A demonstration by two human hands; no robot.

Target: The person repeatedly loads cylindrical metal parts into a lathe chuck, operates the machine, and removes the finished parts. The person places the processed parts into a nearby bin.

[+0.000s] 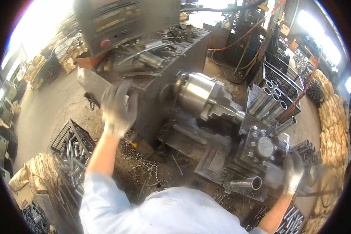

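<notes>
My left hand (pixel 119 109), in a pale work glove, is raised beside the front of a lathe's headstock (pixel 146 105). Its blurred fingers stretch upward with nothing seen in them. To the right of it is the shiny metal chuck (pixel 199 93) with its stepped jaws. My right hand (pixel 293 171), also gloved, is at the right side of the square bolted tool post (pixel 264 147). Motion smears its fingers, so whether they grip a handle there cannot be made out. A short metal tube (pixel 245 183) lies on the carriage, left of that hand.
Several metal tubes stand upright (pixel 267 102) beyond the tool post, by a black crate (pixel 280 80). Loose tools and chips cover the headstock top (pixel 175 41) below a control panel (pixel 121 23). A crate of cut tubes (pixel 72 146) stands at left; curly swarf (pixel 152 171) litters the floor.
</notes>
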